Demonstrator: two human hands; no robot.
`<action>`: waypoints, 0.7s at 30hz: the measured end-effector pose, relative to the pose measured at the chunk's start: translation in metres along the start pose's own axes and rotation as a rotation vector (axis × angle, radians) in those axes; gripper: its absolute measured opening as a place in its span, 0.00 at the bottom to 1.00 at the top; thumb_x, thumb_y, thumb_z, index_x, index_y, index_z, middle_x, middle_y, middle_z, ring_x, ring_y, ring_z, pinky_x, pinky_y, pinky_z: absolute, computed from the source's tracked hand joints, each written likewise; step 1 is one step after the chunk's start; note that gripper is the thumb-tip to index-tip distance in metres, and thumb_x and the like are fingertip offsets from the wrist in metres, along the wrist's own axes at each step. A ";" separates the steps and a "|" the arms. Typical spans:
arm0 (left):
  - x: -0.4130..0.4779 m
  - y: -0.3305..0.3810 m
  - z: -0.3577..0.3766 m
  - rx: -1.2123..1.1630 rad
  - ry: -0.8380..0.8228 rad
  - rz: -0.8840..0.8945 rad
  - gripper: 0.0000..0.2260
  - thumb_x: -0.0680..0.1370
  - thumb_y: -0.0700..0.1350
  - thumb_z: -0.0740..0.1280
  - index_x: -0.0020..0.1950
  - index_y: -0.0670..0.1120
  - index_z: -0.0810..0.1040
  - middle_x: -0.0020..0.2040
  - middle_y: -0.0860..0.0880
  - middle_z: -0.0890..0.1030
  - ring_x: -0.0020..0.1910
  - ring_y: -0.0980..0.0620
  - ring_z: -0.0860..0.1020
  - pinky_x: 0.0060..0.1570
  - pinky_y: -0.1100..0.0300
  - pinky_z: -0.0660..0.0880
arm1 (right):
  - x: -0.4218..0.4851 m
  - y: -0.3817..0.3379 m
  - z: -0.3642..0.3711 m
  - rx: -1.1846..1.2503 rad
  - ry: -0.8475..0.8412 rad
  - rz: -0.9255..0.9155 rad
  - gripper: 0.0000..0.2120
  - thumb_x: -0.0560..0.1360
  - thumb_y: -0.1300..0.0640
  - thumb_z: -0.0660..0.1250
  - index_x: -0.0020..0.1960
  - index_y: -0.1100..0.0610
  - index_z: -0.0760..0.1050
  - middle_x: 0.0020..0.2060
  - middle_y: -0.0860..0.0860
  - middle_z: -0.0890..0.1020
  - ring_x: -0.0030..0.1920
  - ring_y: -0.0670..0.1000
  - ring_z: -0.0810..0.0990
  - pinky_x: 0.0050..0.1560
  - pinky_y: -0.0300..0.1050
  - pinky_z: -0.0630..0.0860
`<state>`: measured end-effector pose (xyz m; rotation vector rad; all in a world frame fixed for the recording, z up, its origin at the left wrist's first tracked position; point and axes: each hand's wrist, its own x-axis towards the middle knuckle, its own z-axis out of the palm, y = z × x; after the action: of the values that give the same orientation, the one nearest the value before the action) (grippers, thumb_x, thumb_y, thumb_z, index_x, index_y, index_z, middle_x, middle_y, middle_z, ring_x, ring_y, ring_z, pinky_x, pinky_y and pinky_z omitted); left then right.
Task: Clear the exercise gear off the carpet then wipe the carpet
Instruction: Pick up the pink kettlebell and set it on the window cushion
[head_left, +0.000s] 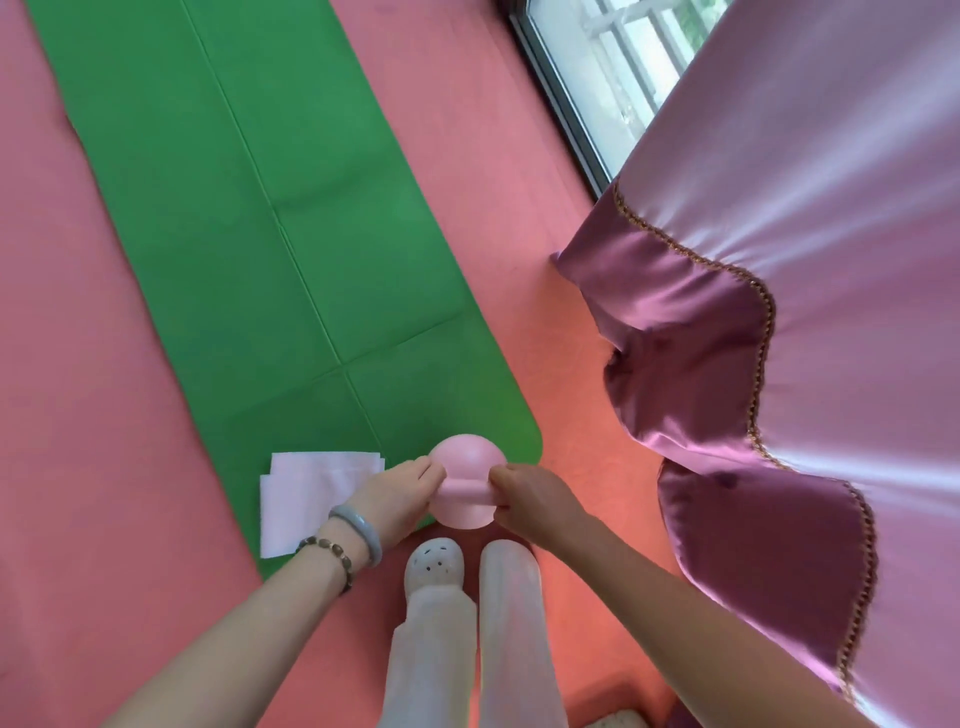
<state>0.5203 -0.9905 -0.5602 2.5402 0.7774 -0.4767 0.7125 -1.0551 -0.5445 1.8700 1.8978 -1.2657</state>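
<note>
Pink, rounded, bar handle across the top: the kettlebell (467, 457) sits at the near right corner of the green yoga mat (260, 234), just ahead of my white clogs (431, 561).

Grip: my left hand (408, 493) has its fingers curled onto the left end of the handle. My right hand (530, 493) pinches the right end the same way. Both hold the bar and nothing else. I cannot tell whether the weight has left the mat or rests on it.

Layout: the mat lies unrolled, running from near me to the far left across the salmon carpet (467, 182). A folded white cloth (306, 499) lies on the mat's near left end, just beside my left wrist. A purple curtain (779, 312) hangs at right.

Progress, as judged: early. Clearing has only started, with the kettlebell in hand but not yet carried off. The mat is not rolled or removed. The cloth, presumably for the wipe, is folded and untouched, so I take the wiping as not yet begun.

Left to do: move the kettlebell off, clear the mat, then wipe the carpet.
</note>
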 end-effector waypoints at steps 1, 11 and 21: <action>-0.008 0.004 -0.022 0.009 0.013 0.007 0.21 0.55 0.37 0.78 0.39 0.47 0.70 0.32 0.52 0.74 0.24 0.54 0.71 0.21 0.65 0.54 | -0.014 -0.008 -0.017 -0.007 0.011 -0.001 0.08 0.71 0.64 0.62 0.44 0.56 0.63 0.48 0.60 0.79 0.39 0.55 0.69 0.27 0.39 0.54; -0.095 0.084 -0.276 -0.044 0.023 0.003 0.08 0.79 0.40 0.57 0.57 0.40 0.70 0.51 0.42 0.74 0.43 0.41 0.76 0.38 0.48 0.75 | -0.175 -0.090 -0.210 -0.045 0.242 -0.078 0.10 0.69 0.60 0.65 0.50 0.61 0.72 0.48 0.59 0.80 0.47 0.61 0.78 0.38 0.45 0.61; -0.196 0.175 -0.476 -0.050 0.314 0.108 0.10 0.80 0.45 0.58 0.57 0.41 0.70 0.50 0.42 0.76 0.45 0.43 0.76 0.44 0.51 0.70 | -0.362 -0.161 -0.348 0.303 0.542 -0.206 0.11 0.64 0.59 0.66 0.46 0.59 0.78 0.35 0.51 0.78 0.35 0.49 0.73 0.36 0.37 0.68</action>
<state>0.5622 -0.9694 -0.0180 2.6263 0.7427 -0.0207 0.7817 -1.0598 -0.0215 2.4221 2.3177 -1.2519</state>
